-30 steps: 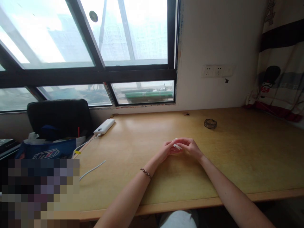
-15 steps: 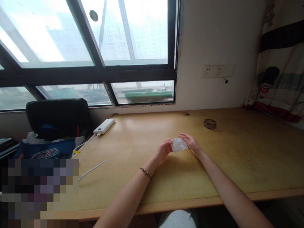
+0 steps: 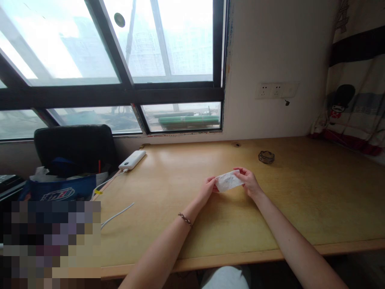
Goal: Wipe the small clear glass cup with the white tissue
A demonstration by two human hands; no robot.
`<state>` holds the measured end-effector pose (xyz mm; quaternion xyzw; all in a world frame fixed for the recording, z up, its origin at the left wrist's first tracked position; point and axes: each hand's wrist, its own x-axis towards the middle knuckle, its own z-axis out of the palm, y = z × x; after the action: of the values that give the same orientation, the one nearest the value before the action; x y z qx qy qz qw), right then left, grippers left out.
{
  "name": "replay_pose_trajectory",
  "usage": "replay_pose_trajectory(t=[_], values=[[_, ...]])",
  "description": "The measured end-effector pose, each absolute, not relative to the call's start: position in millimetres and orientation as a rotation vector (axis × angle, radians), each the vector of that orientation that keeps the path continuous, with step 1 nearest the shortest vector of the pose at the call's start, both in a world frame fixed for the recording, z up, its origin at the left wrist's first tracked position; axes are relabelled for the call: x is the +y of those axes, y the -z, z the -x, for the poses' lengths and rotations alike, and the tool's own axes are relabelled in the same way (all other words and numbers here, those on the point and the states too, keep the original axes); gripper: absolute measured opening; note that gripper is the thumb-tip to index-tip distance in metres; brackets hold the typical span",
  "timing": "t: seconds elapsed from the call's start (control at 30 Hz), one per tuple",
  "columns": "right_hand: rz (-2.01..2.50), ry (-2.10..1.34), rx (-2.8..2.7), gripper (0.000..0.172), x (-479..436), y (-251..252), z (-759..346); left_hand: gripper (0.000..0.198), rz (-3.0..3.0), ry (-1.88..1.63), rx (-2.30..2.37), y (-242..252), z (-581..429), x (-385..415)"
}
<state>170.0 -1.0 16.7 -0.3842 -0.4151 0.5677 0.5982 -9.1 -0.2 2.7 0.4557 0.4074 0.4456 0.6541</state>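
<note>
A small white folded tissue (image 3: pixel 227 181) is stretched between my two hands, just above the wooden desk. My left hand (image 3: pixel 208 188) pinches its left end, thumb on top and fingers curled beneath. At the other end, my right hand (image 3: pixel 248 182) grips the upper right corner between thumb and fingers. The tissue looks creased and is tilted, its right side higher. A dark braided bracelet (image 3: pixel 185 219) circles my left wrist. Parts of the fingers behind the tissue are hidden.
On the wooden desk (image 3: pixel 168 237), a brown ring-shaped object (image 3: pixel 266 157) lies toward the back right. A white power bank (image 3: pixel 132 160) with a white cable sits at the left edge. Beyond that edge are a black chair (image 3: pixel 75 146) and a blue bag (image 3: pixel 57 192).
My right hand has shifted slightly right and now pinches the tissue's right corner with the thumb on top. More of the tissue's width shows. My left hand has barely moved.
</note>
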Motion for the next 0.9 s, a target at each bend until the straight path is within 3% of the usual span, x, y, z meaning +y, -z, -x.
replay_pose_trajectory(t=[0.37, 0.57, 0.73, 0.9], values=[[1.11, -0.906, -1.146, 0.036, 6.1, -2.7, -170.9, 0.037, -1.165, -1.038, 0.946, -5.4, 10.9, -2.3], [1.204, -0.744, -1.177, 0.038, 9.8, 0.0, -174.3, 0.037, -1.196, -1.045, 0.976, -2.3, 10.9, -1.2], [1.312, -0.622, -1.242, 0.029, 12.8, 2.9, -178.9, 0.034, -1.257, -1.058, 1.052, -0.8, 10.8, -0.4], [1.446, -0.519, -1.321, 0.029, 17.1, 12.8, -183.2, 0.035, -1.545, -1.135, 1.31, -2.7, 15.7, -1.4]])
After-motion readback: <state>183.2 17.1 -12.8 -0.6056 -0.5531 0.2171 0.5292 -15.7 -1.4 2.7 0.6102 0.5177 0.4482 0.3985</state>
